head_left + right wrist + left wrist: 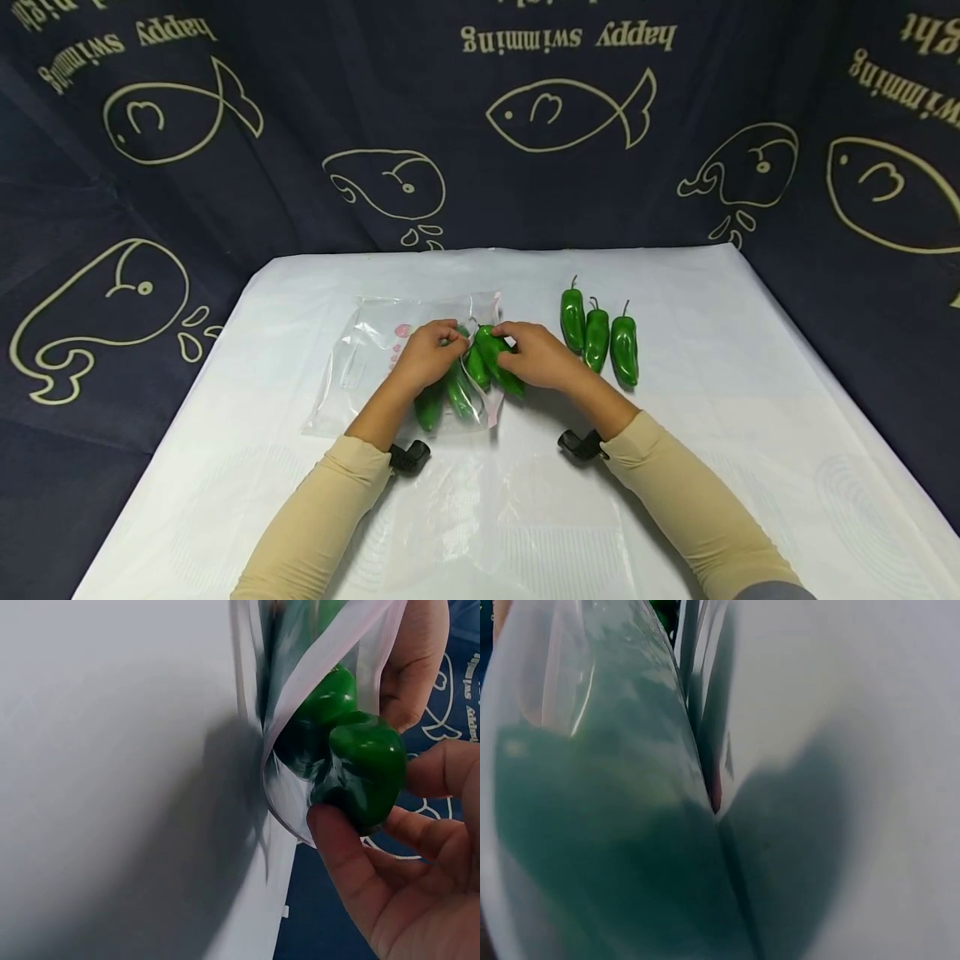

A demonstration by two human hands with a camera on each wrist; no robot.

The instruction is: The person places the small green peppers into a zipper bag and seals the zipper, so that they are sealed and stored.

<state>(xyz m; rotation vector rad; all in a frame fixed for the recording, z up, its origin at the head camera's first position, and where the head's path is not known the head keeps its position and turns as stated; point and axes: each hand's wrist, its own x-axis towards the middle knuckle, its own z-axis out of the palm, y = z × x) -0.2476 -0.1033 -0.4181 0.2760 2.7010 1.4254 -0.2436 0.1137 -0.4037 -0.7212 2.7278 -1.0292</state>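
The left hand (pixel 429 358) pinched the clear bag (pixel 356 358) near its right-hand mouth, while the right hand (pixel 538 358) held a green pepper (pixel 501 362) there between bent fingers and thumb. The right wrist view alone showed another pepper (pixel 322 712) plainly just inside the mouth; only the head view showed three loose peppers (pixel 596 337) lying right on the surface (pixel 750 433).
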